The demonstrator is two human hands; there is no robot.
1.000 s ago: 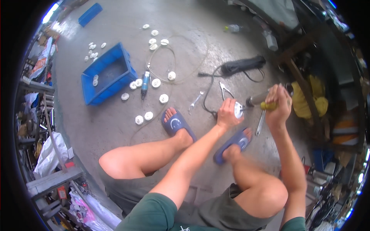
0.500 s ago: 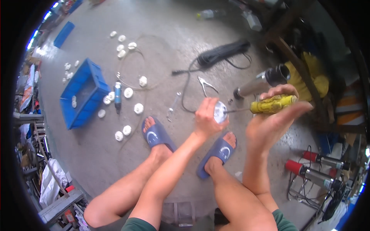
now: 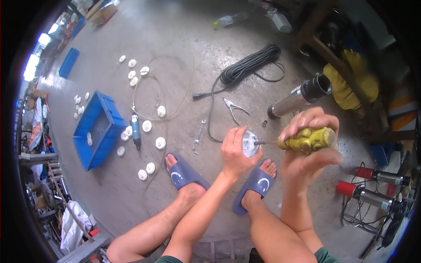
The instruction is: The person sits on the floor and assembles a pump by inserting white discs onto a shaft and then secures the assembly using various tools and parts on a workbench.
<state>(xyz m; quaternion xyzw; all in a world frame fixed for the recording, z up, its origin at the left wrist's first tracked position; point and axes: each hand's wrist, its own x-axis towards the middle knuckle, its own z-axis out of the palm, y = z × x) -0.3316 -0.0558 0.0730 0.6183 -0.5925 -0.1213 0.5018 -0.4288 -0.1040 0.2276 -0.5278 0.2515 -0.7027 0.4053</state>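
Left hand: fingers wrapped around a round white plastic cap, held above the right foot's blue slide sandal. Right hand: closed in a fist on the yellow-handled screwdriver, its metal tip meeting the cap's face. Concrete floor: blue plastic crate, coiled black cable, steel cylindrical pump body, small steel spanner, loose white caps.

Bare forearms, bare left hand and right hand, no sleeves showing. Bare legs below the hands, blue slide sandals with pale curved marks, green shorts at lower edge.
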